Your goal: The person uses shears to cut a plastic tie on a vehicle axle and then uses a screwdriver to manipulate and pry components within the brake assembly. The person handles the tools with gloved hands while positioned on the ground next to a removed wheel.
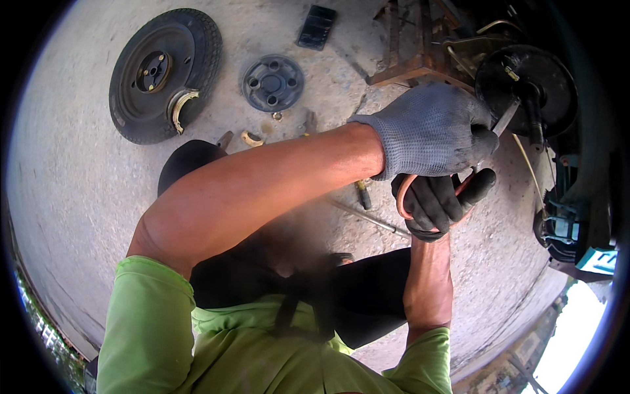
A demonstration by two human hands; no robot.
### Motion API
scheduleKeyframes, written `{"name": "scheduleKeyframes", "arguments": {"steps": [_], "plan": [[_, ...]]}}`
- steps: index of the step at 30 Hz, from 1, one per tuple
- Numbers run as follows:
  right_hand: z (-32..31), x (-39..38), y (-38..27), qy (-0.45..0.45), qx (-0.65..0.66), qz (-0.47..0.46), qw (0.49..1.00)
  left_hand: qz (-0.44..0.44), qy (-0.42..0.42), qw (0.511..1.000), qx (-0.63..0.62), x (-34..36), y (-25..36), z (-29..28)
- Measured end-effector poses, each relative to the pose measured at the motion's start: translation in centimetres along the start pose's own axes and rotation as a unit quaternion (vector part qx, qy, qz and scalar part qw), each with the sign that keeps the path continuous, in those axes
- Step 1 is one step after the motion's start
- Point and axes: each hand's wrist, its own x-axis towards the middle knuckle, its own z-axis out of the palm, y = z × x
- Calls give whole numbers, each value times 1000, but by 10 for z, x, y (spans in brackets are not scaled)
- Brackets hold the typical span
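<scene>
Red-handled tool, nearby black disc, wheel, wooden stand

A head-worn fisheye looks steeply down, the left hand and right hand near, the floor farther.

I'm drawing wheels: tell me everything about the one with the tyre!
The wheel lies on its side on the grey floor, upper left. Its black tyre looks rubbery, with grooved tread; its dark middle looks metal, with a round hub and goldish spots. A curved, goldish piece overlaps its lower right edge.
</scene>
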Motion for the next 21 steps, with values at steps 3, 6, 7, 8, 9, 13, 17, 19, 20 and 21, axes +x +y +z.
{"name": "scheduleKeyframes", "arguments": {"steps": [3,6,7,8,9,13,17,19,20,21], "plan": [[-4,1,1,-5,14,-4,1000,9,5,1000,15,0,-1,-1],[-22,1,-5,-31,-39,18,999,78,19,995,58,3,-16,9],[-26,-1,-8,-21,-58,20,998,78,21,995,64,3,-13,8],[-28,-6,-11,17,-78,13,997,42,18,997,56,1,-10,8],[-28,-5,-12,16,-74,13,997,7,16,999,50,0,-4,5],[-21,-4,-7,-8,-18,18,1000,141,48,984,95,1,-23,20],[-9,0,1,-24,40,13,999,63,-51,996,26,12,-18,17],[6,9,5,8,11,4,1000,119,-49,989,66,14,-19,7],[7,13,9,3,4,2,1000,215,-9,967,133,13,-24,1],[6,15,9,-7,0,-6,1000,310,25,929,201,15,-26,-1]]}}
